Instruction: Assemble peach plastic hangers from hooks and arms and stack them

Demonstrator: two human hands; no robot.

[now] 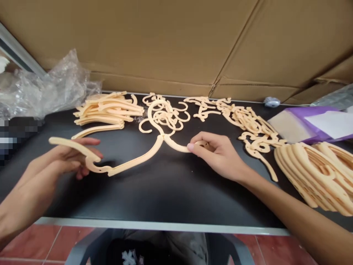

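Observation:
A cream plastic hanger frame (143, 156) lies on the black table (165, 191), its hook pointing away from me. My left hand (63, 162) grips the frame's left end together with a loose curved cream bar (68, 144). My right hand (215, 151) pinches the frame's right arm end between thumb and fingers. Both hands rest low on the tabletop.
Behind lie a stack of curved bars (110, 108), a heap of hook pieces (165, 114) and a row of side pieces (248, 121). Stacked finished hangers (317, 176) sit at right, a purple bag (311, 123) behind them, clear plastic wrap (46, 88) at left. Cardboard (176, 40) walls the back.

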